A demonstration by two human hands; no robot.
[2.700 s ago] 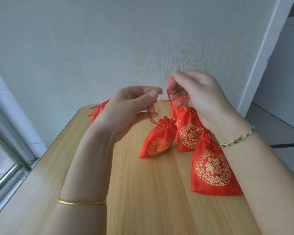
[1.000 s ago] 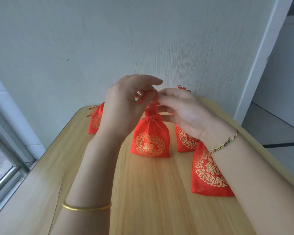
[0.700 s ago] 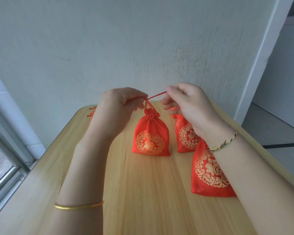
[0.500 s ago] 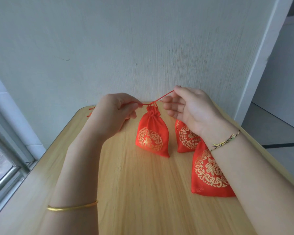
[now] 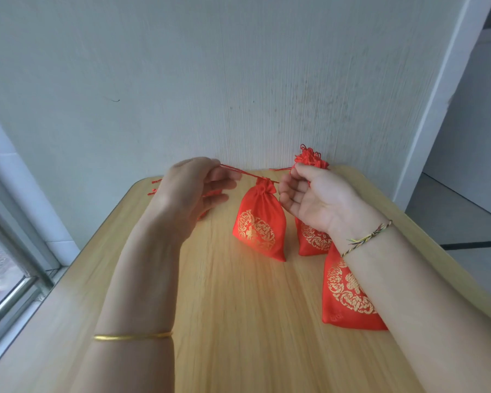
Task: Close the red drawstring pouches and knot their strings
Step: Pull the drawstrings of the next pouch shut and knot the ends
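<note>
A closed red pouch with a gold emblem (image 5: 258,226) stands on the wooden table (image 5: 238,321), leaning left, its neck gathered tight. My left hand (image 5: 192,191) pinches its drawstring (image 5: 240,173) and holds it taut up and to the left of the neck. My right hand (image 5: 309,201) hovers just right of the neck, palm showing, fingers loose and holding nothing that I can see. A second pouch (image 5: 313,241) stands behind that hand. A third pouch (image 5: 347,293) lies flat under my right forearm.
A fourth pouch's strings (image 5: 154,186) peek out behind my left hand at the far left. A red gathered bunch of cord (image 5: 309,158) sits by the wall (image 5: 238,80). A window frame (image 5: 17,251) borders the table's left side; the floor drops away at right.
Both hands pulled the strings apart and the pouch neck tightened. My right hand has since opened and turned palm out; my left hand still pulls the string leftward. The pouch tilted left.
</note>
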